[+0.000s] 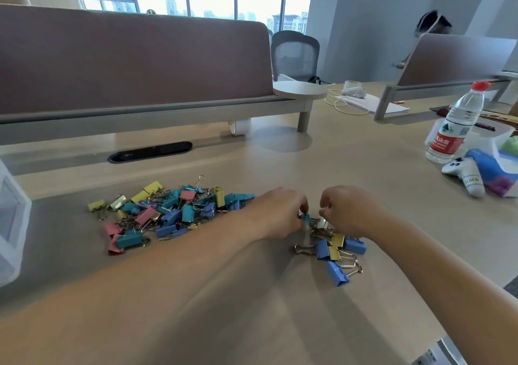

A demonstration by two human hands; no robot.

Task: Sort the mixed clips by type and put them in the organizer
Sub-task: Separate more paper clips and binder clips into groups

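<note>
Surface: light wood desk with a partition along the far edge.

Main pile of clips: mixed binder clips in blue, teal, yellow, pink and silver, lying loose left of centre. None is sorted by colour.

Small group of clips: blue and yellow, right of centre, towards the near edge, apart from the main pile.

Left hand: between the two groups, fingers curled, pinching a teal clip.

Right hand: just beside the left hand, fingers curled over a silver clip. Whether they grip it cannot be told.

Clear plastic container: at the left edge, contents not visible.

Water bottle, white controller and coloured cloth: grouped at the right edge.
</note>
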